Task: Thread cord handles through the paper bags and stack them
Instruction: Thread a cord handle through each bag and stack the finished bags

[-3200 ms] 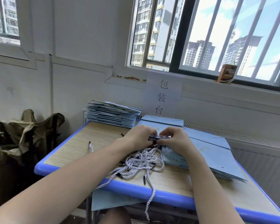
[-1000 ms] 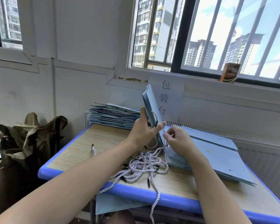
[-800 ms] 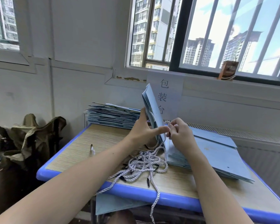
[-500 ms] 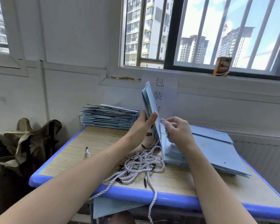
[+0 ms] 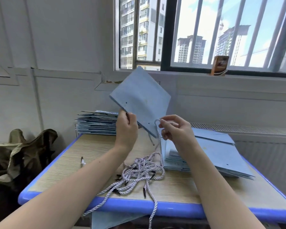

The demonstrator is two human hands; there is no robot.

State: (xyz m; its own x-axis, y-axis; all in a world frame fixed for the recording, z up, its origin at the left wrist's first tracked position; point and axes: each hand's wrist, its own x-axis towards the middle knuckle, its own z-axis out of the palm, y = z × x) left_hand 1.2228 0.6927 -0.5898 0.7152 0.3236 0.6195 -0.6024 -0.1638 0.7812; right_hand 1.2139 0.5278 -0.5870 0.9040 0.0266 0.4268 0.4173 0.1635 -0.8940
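A flat light-blue paper bag (image 5: 141, 100) is held up over the table, its broad face turned to me and tilted like a diamond. My left hand (image 5: 127, 125) grips its lower left edge near one punched hole. My right hand (image 5: 172, 128) pinches a white twisted cord (image 5: 157, 128) at the bag's lower corner, beside the second hole; the cord hangs down from there. A tangle of loose cords (image 5: 139, 171) lies on the table below. Flat bags without handles (image 5: 213, 156) lie piled at the right. A stack of bags with cords (image 5: 97, 123) sits at the back left.
The wooden table has a blue rim (image 5: 139, 207). One short cord piece (image 5: 82, 161) lies alone at the left. A blue sheet (image 5: 109, 219) hangs under the front edge. An olive cloth bundle (image 5: 21, 156) sits left of the table, and a small carton (image 5: 220, 65) stands on the windowsill.
The bag was lifted off the right pile, stood on edge, then turned so its broad face shows. My right hand went from the pile to pinching a cord at the bag's corner.
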